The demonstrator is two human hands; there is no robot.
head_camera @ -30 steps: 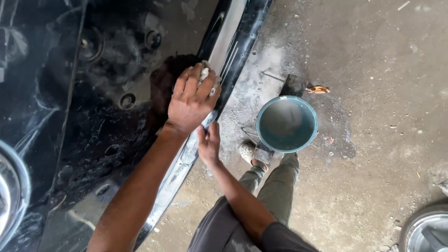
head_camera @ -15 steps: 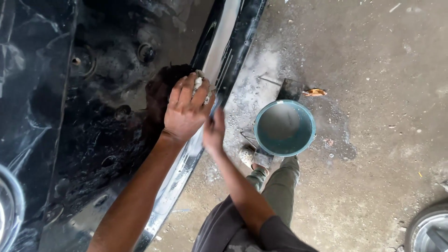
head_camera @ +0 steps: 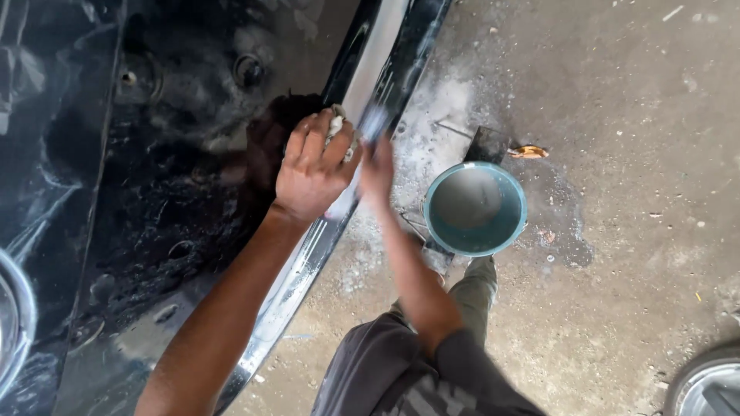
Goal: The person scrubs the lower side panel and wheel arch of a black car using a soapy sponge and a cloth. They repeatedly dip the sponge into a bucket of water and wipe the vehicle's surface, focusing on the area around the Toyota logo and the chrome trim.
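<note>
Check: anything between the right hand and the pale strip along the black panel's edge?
Nothing visible. The right hand, motion-blurred, is on the pale strip of the black panel, just right of the left hand, which presses a whitish rag. The teal bucket stands apart on the floor.

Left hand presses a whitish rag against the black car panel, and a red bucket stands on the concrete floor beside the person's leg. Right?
Not quite. In the head view the bucket is teal, not red. The rest holds: the left hand presses a whitish rag against the black car panel.
</note>
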